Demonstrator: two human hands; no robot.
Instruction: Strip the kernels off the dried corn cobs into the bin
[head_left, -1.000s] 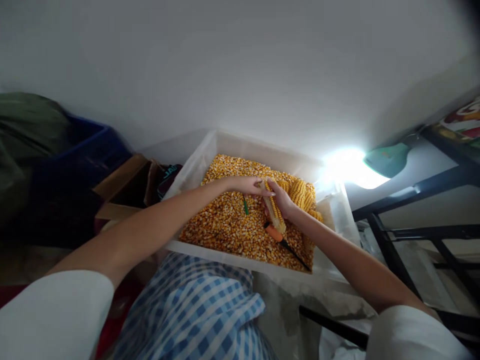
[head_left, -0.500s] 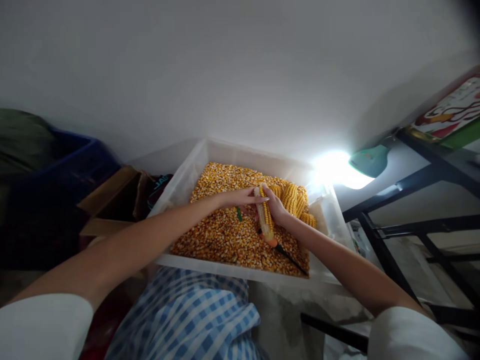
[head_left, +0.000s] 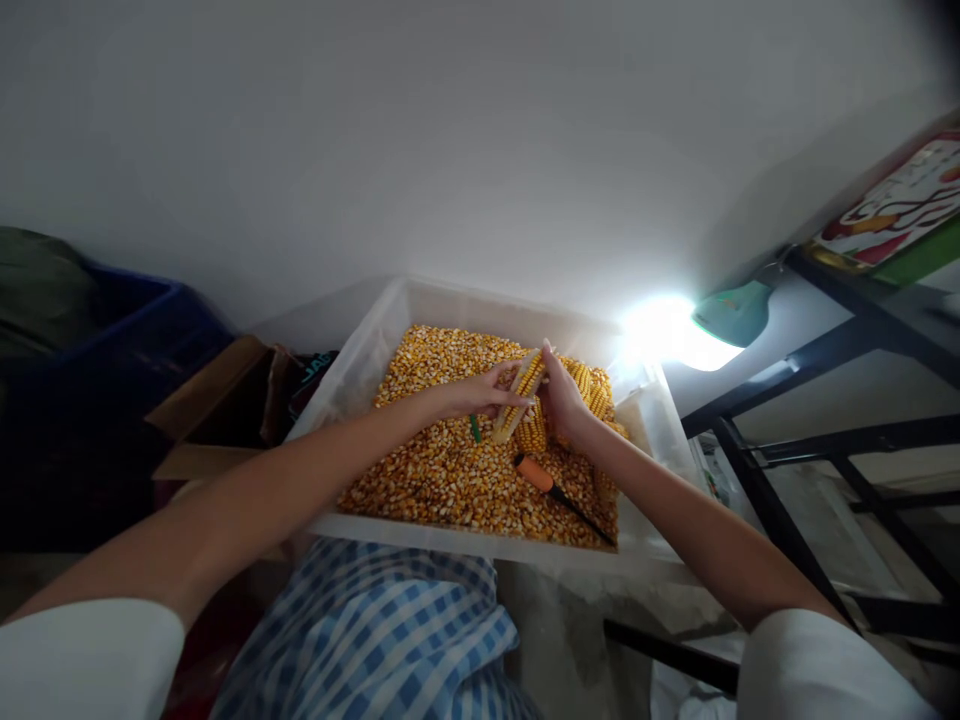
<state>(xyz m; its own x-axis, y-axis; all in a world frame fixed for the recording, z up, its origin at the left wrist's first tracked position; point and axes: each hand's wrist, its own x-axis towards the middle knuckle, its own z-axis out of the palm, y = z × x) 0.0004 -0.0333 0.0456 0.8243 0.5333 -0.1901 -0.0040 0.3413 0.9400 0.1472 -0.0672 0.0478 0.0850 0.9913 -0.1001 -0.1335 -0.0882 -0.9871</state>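
A partly stripped ear of corn [head_left: 523, 393] slants between my hands above the loose kernels [head_left: 442, 470]. My left hand [head_left: 487, 391] is closed around it from the left, fingers across its lower part. My right hand [head_left: 562, 397] grips its upper end from the right, thumb or fingertip near the tip. Just below lies another ear of corn [head_left: 532, 432]. An orange-handled tool [head_left: 535, 473] with a dark shaft rests on the kernels, and a small green object [head_left: 475, 428] sits close to my left hand.
The kernels fill a translucent plastic bin [head_left: 352, 365]; more ears [head_left: 598, 391] lie at its right. A lit lamp [head_left: 731, 315] hangs beside a dark metal frame [head_left: 814, 280]. Left are an open cardboard box [head_left: 199, 390] and a blue crate [head_left: 161, 310].
The held ear has moved up and now leans right, its lower end swinging left off the tool's handle. My right hand has shifted towards its upper end. The view has shifted slightly.
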